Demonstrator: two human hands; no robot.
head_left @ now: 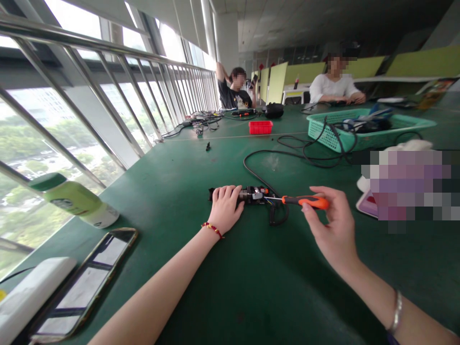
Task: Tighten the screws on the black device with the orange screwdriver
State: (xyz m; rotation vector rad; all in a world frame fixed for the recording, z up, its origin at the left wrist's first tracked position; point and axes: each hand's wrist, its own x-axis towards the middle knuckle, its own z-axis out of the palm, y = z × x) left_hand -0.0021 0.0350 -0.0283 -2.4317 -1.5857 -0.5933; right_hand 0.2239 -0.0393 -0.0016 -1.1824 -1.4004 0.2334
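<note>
My left hand [225,209] lies over the left end of a black corded device [256,195], fingers wrapped around it and pressing it on the green table. The device's right half is open, with metal and orange parts and thin coloured wires exposed. In my right hand [333,225] is an orange and black screwdriver [305,201], gripped at its handle between thumb and fingers. Its shaft points left and its tip is at the exposed parts; whether it sits in a screw is too small to tell. A black cord [247,157] runs from the device toward the back right.
On the left are a green bottle [77,199], a phone [86,282] and a white block [39,297]. Farther back stand a red bin [260,127] and a teal basket [323,134] with cords and tools. Two people sit at the far side. A metal railing [118,57] borders the left.
</note>
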